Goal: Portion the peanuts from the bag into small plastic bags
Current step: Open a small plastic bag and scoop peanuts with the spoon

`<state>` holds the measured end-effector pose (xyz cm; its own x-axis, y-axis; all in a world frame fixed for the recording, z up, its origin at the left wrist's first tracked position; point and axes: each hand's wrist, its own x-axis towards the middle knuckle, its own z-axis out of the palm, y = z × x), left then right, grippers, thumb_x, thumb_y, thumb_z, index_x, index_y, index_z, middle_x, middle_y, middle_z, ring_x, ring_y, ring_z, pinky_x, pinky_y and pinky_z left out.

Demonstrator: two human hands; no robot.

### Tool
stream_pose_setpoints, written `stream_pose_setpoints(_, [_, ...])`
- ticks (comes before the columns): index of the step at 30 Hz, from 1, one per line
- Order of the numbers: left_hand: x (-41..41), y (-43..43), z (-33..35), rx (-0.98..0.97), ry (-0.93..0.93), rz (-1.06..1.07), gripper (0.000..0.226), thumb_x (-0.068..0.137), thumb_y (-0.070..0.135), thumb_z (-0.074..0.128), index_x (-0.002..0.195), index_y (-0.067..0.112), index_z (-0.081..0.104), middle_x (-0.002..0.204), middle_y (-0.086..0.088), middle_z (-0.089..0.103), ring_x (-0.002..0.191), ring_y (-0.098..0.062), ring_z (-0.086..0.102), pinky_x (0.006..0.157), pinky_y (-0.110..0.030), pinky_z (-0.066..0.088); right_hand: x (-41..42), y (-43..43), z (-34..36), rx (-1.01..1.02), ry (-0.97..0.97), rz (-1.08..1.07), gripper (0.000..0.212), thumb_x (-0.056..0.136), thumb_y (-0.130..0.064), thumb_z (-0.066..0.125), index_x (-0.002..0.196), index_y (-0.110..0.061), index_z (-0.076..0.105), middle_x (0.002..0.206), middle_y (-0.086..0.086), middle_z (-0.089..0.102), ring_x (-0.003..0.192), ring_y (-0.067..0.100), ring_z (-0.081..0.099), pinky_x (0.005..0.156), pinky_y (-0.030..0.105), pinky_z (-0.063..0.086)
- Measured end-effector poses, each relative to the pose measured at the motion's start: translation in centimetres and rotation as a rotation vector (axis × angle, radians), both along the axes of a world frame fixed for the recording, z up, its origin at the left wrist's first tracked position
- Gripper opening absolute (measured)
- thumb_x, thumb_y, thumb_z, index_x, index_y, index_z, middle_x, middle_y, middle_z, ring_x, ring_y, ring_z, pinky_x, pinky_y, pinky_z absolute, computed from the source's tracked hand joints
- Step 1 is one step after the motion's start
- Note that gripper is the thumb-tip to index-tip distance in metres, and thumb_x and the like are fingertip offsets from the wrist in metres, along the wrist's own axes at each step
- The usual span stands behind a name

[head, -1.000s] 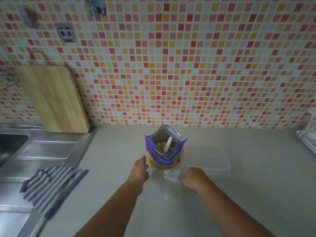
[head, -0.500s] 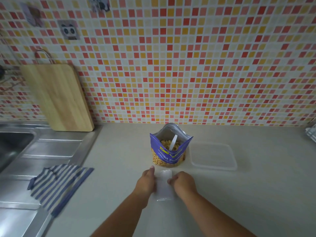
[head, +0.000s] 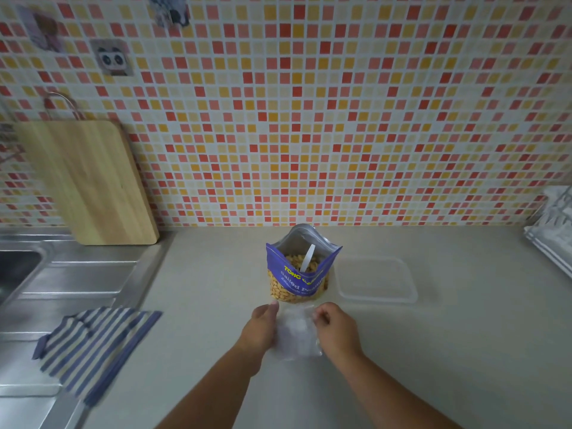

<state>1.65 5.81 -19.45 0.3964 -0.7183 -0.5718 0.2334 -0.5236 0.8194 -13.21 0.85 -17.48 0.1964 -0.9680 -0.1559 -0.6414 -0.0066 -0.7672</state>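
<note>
A blue bag of salted peanuts stands open on the beige counter, with a white plastic spoon sticking out of the nuts. Just in front of it a small clear plastic bag is held between both hands. My left hand grips its left edge and my right hand grips its right edge, near the top. The small bag looks empty.
A clear plastic container lies right of the peanut bag. A striped cloth lies on the steel sink drainboard at left. A wooden cutting board leans on the tiled wall. A dish rack sits at the far right.
My hands came together from either side of the peanut bag's base onto the small clear bag and now hold it by both edges, slightly spread.
</note>
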Motion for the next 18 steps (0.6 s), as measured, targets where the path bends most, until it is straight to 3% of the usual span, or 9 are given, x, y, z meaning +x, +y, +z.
stream_pose_setpoints(3, [-0.1,0.9,2.3,-0.126,0.04,-0.078,0.058,0.071,0.04,0.069,0.121,0.023,0.045,0.114,-0.002,0.057,0.103,-0.014,0.055,0.093,-0.03,0.041,-0.3,0.2,0.6,0.037,-0.134,0.031,0.025,0.088,-0.014,0.061,0.067,-0.025,0.052,0.059,-0.01,0.055,0.058,0.007,0.049,0.056,0.015,0.036])
stream_pose_setpoints(5, [-0.1,1.4,3.7,-0.198,0.082,-0.159,0.058,0.063,0.033,0.069,0.117,0.02,0.055,0.104,-0.001,0.063,0.095,-0.01,0.058,0.084,-0.025,0.043,-0.3,0.4,1.0,0.088,-0.233,0.023,0.029,0.087,-0.013,0.063,0.063,-0.027,0.055,0.047,-0.012,0.054,0.053,0.004,0.044,0.056,0.017,0.037])
stream_pose_setpoints(8, [-0.3,1.8,5.7,-0.299,0.064,-0.247,0.014,0.079,0.013,0.069,0.092,0.014,0.074,0.078,0.0,0.07,0.069,-0.011,0.062,0.067,-0.018,0.05,-0.2,0.9,1.8,0.118,-0.339,0.005,0.027,0.086,-0.008,0.063,0.064,-0.023,0.06,0.045,-0.014,0.056,0.051,0.006,0.045,0.059,0.023,0.039])
stream_pose_setpoints(11, [-0.1,1.7,6.7,-0.348,-0.175,-0.183,0.013,0.08,0.01,0.07,0.07,0.015,0.075,0.06,0.005,0.063,0.055,-0.009,0.049,0.056,-0.017,0.041,0.3,1.6,3.7,0.122,-0.41,0.0,0.026,0.086,-0.006,0.062,0.066,-0.022,0.06,0.049,-0.011,0.057,0.049,0.008,0.045,0.055,0.02,0.039])
stream_pose_setpoints(14, [-0.1,2.0,8.1,-0.401,-0.365,-0.105,0.019,0.073,0.014,0.078,0.059,0.013,0.065,0.048,0.01,0.049,0.048,-0.005,0.038,0.048,-0.014,0.033,0.6,2.4,5.9,-0.005,-0.417,-0.019,0.023,0.083,-0.008,0.066,0.069,-0.025,0.061,0.06,-0.009,0.059,0.052,-0.001,0.052,0.058,0.011,0.042])
stream_pose_setpoints(18, [0.3,2.7,9.4,-0.516,-0.655,-0.1,0.027,0.068,0.019,0.083,0.06,0.008,0.059,0.056,-0.001,0.056,0.052,-0.006,0.044,0.053,-0.02,0.038,1.4,3.1,9.6,-0.124,-0.478,0.018,0.026,0.08,-0.011,0.068,0.063,-0.03,0.062,0.064,-0.011,0.062,0.062,-0.001,0.054,0.064,0.011,0.044])
